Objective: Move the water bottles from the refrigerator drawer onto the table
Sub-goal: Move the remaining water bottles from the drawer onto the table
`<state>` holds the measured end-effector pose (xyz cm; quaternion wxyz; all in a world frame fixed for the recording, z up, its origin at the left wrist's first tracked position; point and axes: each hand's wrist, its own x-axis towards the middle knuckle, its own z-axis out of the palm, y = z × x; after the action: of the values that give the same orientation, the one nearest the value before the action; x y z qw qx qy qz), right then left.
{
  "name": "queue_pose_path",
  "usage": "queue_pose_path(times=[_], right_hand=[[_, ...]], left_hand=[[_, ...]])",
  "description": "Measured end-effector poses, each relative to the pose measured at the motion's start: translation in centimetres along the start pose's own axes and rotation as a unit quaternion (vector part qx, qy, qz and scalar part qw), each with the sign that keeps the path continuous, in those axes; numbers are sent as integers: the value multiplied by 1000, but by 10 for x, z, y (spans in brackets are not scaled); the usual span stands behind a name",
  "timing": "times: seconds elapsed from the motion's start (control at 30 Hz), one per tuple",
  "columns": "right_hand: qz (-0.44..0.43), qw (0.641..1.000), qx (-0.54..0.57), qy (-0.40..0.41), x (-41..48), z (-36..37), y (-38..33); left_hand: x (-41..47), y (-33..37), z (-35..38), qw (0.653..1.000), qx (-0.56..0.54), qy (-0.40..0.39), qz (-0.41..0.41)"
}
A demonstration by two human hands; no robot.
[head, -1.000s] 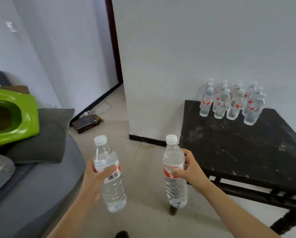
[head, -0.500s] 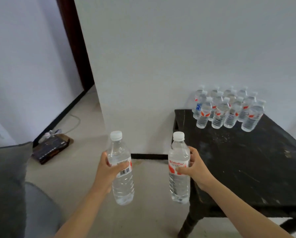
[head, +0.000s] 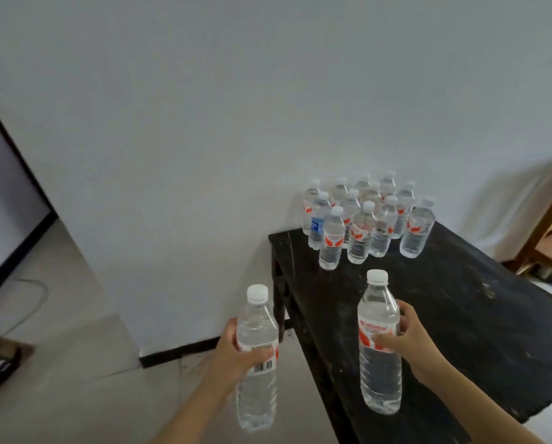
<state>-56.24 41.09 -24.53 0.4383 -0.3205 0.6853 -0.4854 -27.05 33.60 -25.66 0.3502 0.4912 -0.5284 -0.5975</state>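
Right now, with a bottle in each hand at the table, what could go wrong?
The standing bottles are packed tight; setting one down against them could topple several. The left hand holds its bottle past the table edge, over the floor; a slip would drop it.

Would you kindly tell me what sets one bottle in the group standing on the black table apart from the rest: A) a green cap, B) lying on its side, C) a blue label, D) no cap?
C: the blue-label bottle stands at the group's left side on the table, while the other bottles whose labels show carry red marks.
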Motion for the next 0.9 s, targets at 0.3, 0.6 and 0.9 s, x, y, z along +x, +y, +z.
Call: queue_pose_path(times=[0.3,0.6,0.9], right_hand=[[43,994,77,72,103,-3,-1],[62,963,112,235,152,0,-2],[76,926,122,349,167,-17,-13]], left_hand=[[134,18,16,998,59,-3,21],[235,23,52,992,80,-96,22],[320,45,82,967,103,-220,70]])
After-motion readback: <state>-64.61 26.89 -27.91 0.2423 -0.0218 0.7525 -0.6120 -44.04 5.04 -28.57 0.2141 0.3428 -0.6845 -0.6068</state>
